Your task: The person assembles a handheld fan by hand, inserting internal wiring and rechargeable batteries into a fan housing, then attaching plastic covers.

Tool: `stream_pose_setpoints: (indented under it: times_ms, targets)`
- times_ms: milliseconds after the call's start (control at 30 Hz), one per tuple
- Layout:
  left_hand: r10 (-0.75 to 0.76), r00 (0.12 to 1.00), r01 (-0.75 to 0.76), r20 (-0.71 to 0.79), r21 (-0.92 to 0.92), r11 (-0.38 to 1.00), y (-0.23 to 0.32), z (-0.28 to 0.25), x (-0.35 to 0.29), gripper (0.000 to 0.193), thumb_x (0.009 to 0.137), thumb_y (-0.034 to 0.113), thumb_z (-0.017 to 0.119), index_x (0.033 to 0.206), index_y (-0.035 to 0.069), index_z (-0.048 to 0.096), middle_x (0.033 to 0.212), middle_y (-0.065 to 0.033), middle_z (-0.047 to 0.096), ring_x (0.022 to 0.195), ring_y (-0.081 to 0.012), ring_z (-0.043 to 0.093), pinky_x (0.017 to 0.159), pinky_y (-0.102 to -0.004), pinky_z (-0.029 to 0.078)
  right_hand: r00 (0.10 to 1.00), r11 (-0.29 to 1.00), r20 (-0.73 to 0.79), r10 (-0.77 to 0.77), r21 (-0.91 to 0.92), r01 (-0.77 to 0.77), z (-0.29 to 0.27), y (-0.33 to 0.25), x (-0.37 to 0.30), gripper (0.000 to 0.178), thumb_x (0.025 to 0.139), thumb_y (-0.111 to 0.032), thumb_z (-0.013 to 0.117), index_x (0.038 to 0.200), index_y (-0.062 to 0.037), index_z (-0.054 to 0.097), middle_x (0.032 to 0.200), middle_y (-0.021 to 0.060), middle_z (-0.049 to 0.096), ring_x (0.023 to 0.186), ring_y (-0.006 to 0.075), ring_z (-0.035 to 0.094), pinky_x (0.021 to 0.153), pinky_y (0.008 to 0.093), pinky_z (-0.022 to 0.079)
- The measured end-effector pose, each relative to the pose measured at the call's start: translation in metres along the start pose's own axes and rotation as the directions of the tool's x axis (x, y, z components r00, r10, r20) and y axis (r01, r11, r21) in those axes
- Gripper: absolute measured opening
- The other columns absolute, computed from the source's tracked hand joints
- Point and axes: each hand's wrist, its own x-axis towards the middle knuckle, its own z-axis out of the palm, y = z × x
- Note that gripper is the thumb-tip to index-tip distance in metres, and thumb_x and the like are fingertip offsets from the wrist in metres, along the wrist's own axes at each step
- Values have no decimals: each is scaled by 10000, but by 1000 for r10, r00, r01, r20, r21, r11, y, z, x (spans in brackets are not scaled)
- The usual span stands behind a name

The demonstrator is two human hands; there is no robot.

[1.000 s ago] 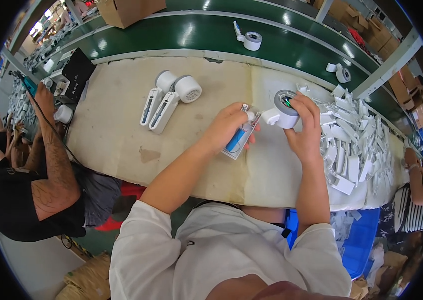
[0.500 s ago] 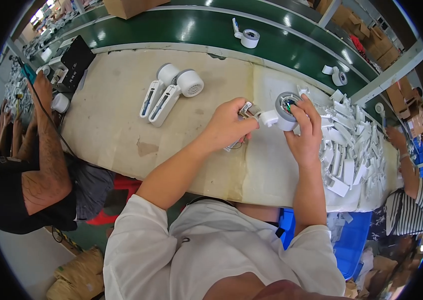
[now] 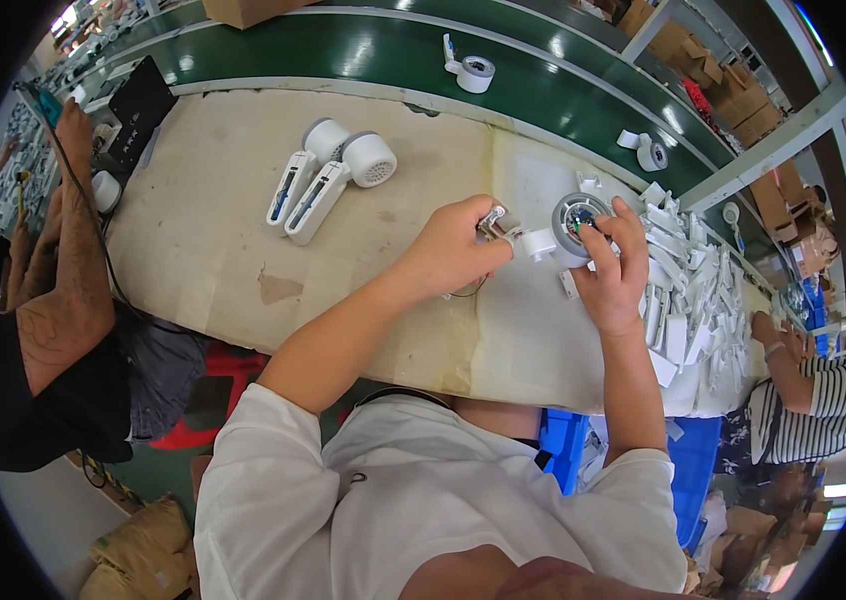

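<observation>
Over the right half of the table, both my hands work on one white hair dryer with an open round head (image 3: 567,247). My left hand (image 3: 446,250) is closed around its handle end, where a shiny piece (image 3: 493,222) shows above the thumb; most of the handle is hidden. My right hand (image 3: 611,272) grips the head, thumb below and fingers bent over its grey-rimmed opening. Inside that opening I see something green, partly covered by the fingertips. To the left, two white hair dryers (image 3: 370,160) with perforated round ends lie side by side on the table (image 3: 203,240).
A heap of white plastic parts (image 3: 688,285) lies right of my right hand. Beyond the table runs a green conveyor (image 3: 363,52) carrying white dryer pieces (image 3: 475,74). A black box (image 3: 143,115) stands far left. Co-workers sit on both sides. A blue bin (image 3: 695,480) is below the table's edge.
The whole view has shifted slightly, so the table things appear further left. My right fingers have moved a little over the head's opening. Both hands keep their hold.
</observation>
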Motion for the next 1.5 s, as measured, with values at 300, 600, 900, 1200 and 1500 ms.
stream_pose_setpoints:
  times_ms: [300,600,900,1200,1500]
  targets:
    - [62,996,-81,64,346,935,2,4,-10,299,691,146,596,946,1,536,703,-84,583,591,-144,549,557,-295,446,619,364,736,274,516,-776,-42,-8,41,536,695,-81,698,1201,-118,529,1163,75,449,1032,219,497,858,324,439]
    - [108,981,-169,161,436,884,3,19,-14,263,761,146,579,976,9,517,729,-86,596,601,-148,568,519,-283,450,442,550,895,62,339,-763,-37,15,66,442,784,-159,626,1210,-87,535,1119,83,509,1021,203,485,888,291,374]
    - [-36,990,88,140,-388,917,-8,9,-2,228,880,220,529,977,13,534,829,-99,622,657,-151,601,585,-264,489,388,457,872,300,226,-861,-35,21,53,451,806,-131,588,1247,-108,495,1140,97,542,1004,197,508,882,292,387]
    - [38,997,8,69,-562,827,-2,2,5,304,900,262,478,1054,8,545,959,-142,641,803,-160,604,753,-302,478,558,998,827,65,-51,-41,-32,31,-23,364,669,-18,610,1012,-139,618,881,49,617,993,221,516,958,406,337]
    - [65,997,-76,-42,-408,910,-1,-3,6,306,860,248,582,1073,28,570,937,-48,654,717,-51,544,570,-191,423,503,533,535,678,114,-839,-3,-9,7,398,761,1,535,1155,-46,508,822,117,607,751,220,574,690,303,463]
